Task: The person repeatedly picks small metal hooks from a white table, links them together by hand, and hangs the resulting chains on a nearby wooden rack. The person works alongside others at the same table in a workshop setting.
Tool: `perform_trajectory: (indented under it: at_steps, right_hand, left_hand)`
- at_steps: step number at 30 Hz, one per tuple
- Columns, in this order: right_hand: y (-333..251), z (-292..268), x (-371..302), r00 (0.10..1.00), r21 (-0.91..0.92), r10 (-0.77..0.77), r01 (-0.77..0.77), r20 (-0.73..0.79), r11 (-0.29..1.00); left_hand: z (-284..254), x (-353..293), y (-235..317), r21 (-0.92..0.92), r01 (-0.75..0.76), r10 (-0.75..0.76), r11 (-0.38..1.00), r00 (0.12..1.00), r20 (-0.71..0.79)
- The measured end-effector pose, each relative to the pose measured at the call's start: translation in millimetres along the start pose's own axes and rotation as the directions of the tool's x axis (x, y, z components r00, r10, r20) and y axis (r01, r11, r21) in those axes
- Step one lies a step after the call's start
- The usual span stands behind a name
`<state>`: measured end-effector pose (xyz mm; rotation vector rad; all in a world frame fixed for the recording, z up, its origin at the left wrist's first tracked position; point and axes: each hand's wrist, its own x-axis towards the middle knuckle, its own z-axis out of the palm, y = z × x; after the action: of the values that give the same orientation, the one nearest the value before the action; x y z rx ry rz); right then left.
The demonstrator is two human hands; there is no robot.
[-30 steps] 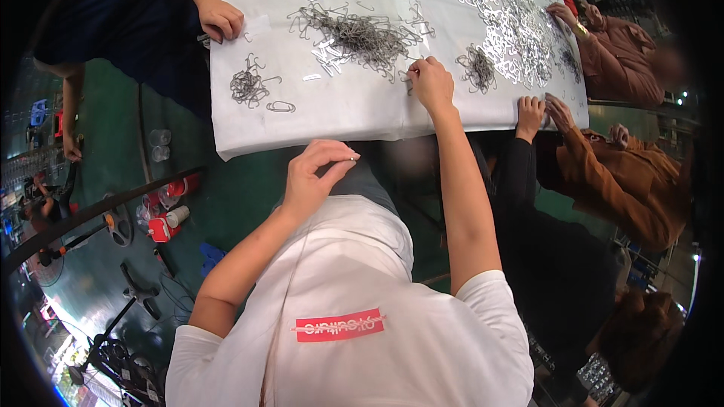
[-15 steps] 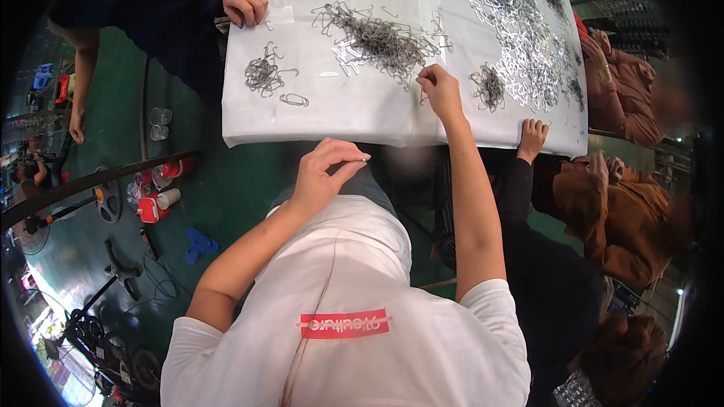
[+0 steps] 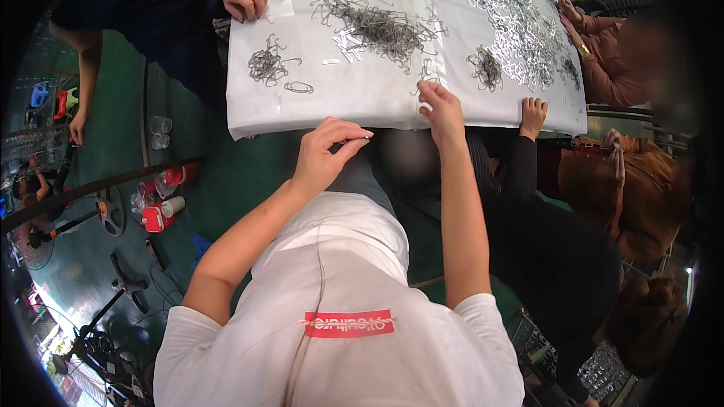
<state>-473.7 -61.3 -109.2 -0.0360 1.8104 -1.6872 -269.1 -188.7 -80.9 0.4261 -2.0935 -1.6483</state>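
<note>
Over my lap, just off the table's near edge, my left hand [image 3: 332, 149] is closed in a pinch. A small shiny metal piece [image 3: 368, 136] pokes out from its fingertips; the rest is hidden by the fingers. My right hand [image 3: 442, 111] is at the near edge of the white-covered table [image 3: 362, 98], thumb and forefinger pinched on what looks like a thin bent wire hook [image 3: 415, 90]. Just beyond it lies a tangled pile of grey wire hooks [image 3: 385, 34], with flat silver strips [image 3: 348, 47] beside it.
Smaller wire heaps lie left [image 3: 265, 66] and right [image 3: 485, 68]. Silver pieces [image 3: 509, 26] cover the far right. A co-worker's hand [image 3: 244, 0] rests at the left edge, another's hand [image 3: 534, 116] at the near right. More people sit to the right. A red container [image 3: 157, 218] stands on the floor.
My right hand has drawn back toward me from beside the wire pile to the table's near edge. My left hand keeps its pinch. The view has shifted slightly.
</note>
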Motion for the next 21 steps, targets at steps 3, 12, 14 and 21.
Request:
perform_trajectory:
  at_steps: [3, 12, 14, 21]
  right_hand:
    - [2.6, 23.4, -62.5, 0.996, 0.156, -0.055, 0.044, 0.072, 0.987]
    - [14.0, 59.5, -114.2, 0.965, 0.318, -0.238, 0.193, 0.107, 0.928]
    - [15.0, 58.7, -109.1, 0.960, 0.316, -0.258, 0.213, 0.109, 0.925]
    - [16.6, 61.3, -101.6, 0.938, 0.241, -0.346, 0.328, 0.037, 0.914]
  left_hand:
    - [-0.7, 0.0, 0.9, 0.020, -0.039, 0.039, 0.999, 0.999, -0.007]
    - [1.3, 6.0, 6.3, -0.016, -0.032, 0.032, 0.999, 0.999, -0.007]
    - [2.0, 8.0, 6.9, -0.009, -0.029, 0.029, 1.000, 1.000, -0.002]
    - [6.0, 13.8, 7.0, -0.023, -0.013, 0.013, 1.000, 1.000, -0.004]
